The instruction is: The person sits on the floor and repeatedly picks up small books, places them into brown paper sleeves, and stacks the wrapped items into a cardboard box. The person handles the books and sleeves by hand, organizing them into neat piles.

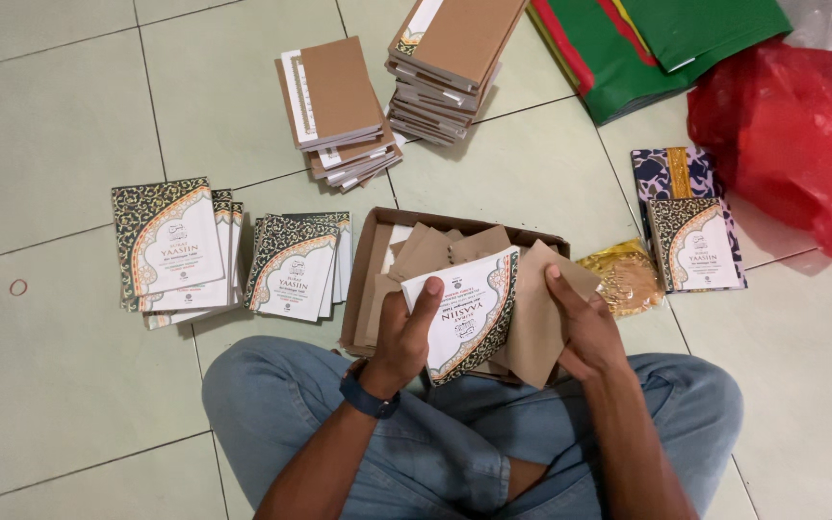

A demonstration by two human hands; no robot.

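Holding: a small booklet [464,313] with an ornate dark-and-cream cover, above the lap of a person sitting cross-legged on the tiled floor [50,385]
Booklet axis: long axis tilted, running from upper right down to lower left; cover faces up
Brown sleeve: a plain brown paper envelope [543,323] lies just right of the booklet, overlapping its right edge
Left hand [404,337]: fingers curled closed round the booklet's left edge, thumb on the cover; a dark watch on the wrist
Right hand [585,327]: closed on the brown envelope, thumb pressed on its face
Box: an open cardboard box [370,260] of more brown envelopes sits just beyond the hands
Left of box: two fanned piles of matching booklets [296,265]
Far side: two stacks of brown-backed books [339,101]
Right: a gold foil packet [623,279], one more booklet and a red plastic bag [792,135]
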